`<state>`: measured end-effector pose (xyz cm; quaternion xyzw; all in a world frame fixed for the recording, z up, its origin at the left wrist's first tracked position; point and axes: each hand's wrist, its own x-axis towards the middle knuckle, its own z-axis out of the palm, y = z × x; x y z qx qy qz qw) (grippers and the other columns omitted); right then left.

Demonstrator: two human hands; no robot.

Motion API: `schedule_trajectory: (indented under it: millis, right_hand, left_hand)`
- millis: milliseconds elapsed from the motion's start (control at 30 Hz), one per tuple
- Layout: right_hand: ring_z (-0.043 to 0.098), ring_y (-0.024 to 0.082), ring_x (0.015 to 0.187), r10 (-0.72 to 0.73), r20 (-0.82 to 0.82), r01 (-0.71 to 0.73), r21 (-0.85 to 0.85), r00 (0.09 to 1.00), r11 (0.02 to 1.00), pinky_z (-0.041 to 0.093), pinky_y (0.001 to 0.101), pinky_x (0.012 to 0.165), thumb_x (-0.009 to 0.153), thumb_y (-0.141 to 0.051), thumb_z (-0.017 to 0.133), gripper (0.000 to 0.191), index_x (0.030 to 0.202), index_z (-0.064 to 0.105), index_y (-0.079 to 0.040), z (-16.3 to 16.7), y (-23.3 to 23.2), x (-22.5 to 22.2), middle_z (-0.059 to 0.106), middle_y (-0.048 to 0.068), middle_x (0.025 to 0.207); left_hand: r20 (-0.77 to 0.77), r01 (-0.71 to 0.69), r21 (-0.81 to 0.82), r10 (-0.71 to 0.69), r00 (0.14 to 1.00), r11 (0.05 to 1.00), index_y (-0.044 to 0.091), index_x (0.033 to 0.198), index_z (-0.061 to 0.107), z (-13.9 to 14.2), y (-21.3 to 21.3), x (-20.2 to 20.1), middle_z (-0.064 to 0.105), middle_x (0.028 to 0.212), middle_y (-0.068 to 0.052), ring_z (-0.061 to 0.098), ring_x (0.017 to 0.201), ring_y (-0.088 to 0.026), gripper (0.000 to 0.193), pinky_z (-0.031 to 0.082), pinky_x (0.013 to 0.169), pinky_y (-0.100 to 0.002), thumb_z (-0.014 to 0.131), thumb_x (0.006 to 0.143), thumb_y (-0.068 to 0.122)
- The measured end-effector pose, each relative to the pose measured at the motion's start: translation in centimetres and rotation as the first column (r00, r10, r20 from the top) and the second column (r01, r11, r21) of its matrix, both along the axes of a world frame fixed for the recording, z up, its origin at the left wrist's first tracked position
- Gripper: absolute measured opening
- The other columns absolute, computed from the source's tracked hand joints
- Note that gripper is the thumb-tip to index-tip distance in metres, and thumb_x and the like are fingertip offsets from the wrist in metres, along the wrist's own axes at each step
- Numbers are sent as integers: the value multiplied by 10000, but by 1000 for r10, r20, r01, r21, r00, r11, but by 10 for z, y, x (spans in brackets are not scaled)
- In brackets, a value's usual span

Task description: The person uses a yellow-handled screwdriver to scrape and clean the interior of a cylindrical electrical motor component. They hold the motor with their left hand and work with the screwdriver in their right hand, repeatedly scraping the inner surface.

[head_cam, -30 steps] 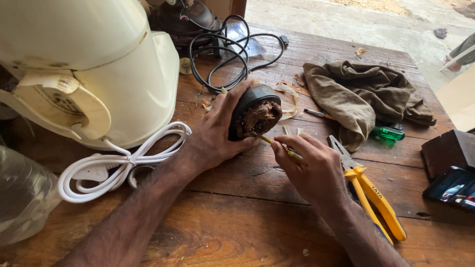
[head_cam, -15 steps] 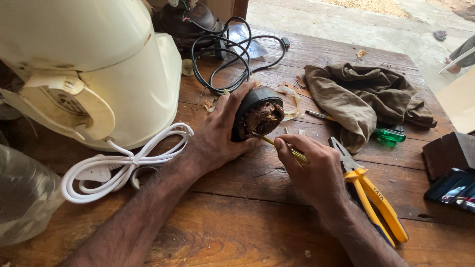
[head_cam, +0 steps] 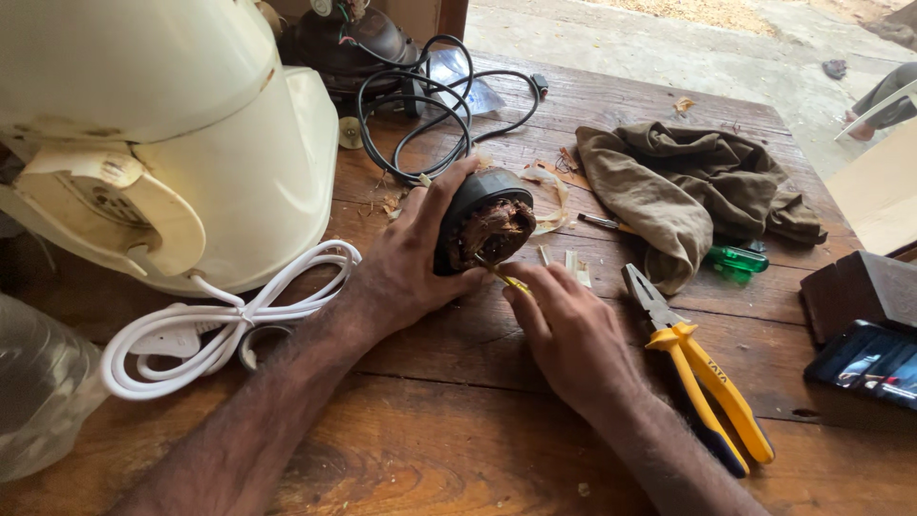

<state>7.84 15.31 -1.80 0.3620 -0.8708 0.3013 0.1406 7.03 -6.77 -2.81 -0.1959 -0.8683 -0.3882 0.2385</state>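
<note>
My left hand (head_cam: 406,263) grips a round black motor stator (head_cam: 484,220) tilted on its side on the wooden table (head_cam: 458,420), its brown copper windings facing me. My right hand (head_cam: 573,330) holds a thin yellow-handled tool (head_cam: 504,278) whose tip pokes into the lower edge of the windings. Most of the tool is hidden inside my fist.
A cream appliance housing (head_cam: 191,143) with a bundled white cord (head_cam: 220,320) stands at the left. Coiled black cable (head_cam: 430,105) lies behind, an olive rag (head_cam: 683,191) and a green screwdriver (head_cam: 735,260) to the right, yellow-handled pliers (head_cam: 702,382) beside my right wrist, a dark box (head_cam: 860,287) at the far right.
My right hand has turned slightly and the tool tip has shifted along the lower edge of the windings. The left hand keeps its grip on the stator.
</note>
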Motion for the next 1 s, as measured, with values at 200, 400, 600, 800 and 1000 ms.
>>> schedule_trajectory:
  millis: [200, 400, 600, 800, 1000]
  right_hand:
    - [693, 344, 863, 18, -192, 1, 96, 981, 995, 584, 445, 679, 990, -121, 598, 263, 1245, 650, -86, 6, 5, 8, 675, 160, 1081]
    - [699, 384, 895, -31, -16, 30, -52, 999, 998, 563, 470, 707, 1013, -139, 625, 209, 1215, 643, -89, 0, 23, 13, 690, 165, 1064]
    - [717, 376, 981, 28, -41, -35, -160, 999, 987, 584, 466, 800, 1053, -109, 603, 209, 1259, 613, -76, -3, 29, 16, 713, 178, 1090]
    - [719, 362, 962, 11, -7, -12, -140, 1000, 990, 586, 459, 788, 1040, -114, 609, 232, 1271, 624, -104, -1, 31, 20, 695, 164, 1116]
    - [687, 329, 890, 2, -57, -6, -62, 998, 998, 573, 466, 744, 1028, -127, 625, 283, 1310, 604, -112, -4, 31, 21, 630, 139, 1017]
  left_hand:
    - [-71, 20, -3, -20, 997, 1000, 241, 1581, 204, 4, 3, 7, 485, 1471, -292, 584, 1269, -521, 1085, 566, 987, -583, 912, 760, 228]
    - [-77, 39, -33, -42, 996, 999, 198, 1542, 211, 11, 20, 13, 471, 1510, -304, 569, 1285, -513, 1052, 554, 975, -593, 892, 742, 254]
    - [-1, 0, -26, 0, 1000, 1000, 218, 1516, 219, 16, 30, 19, 523, 1430, -272, 631, 1217, -446, 1048, 597, 951, -565, 883, 706, 266]
    - [-7, -31, -59, 31, 1000, 998, 190, 1516, 217, 16, 33, 20, 526, 1401, -285, 632, 1198, -445, 1069, 596, 941, -557, 890, 690, 277]
    - [-16, -29, -87, 27, 1000, 996, 184, 1520, 195, 15, 31, 19, 517, 1406, -287, 632, 1203, -440, 1067, 593, 959, -544, 873, 702, 287]
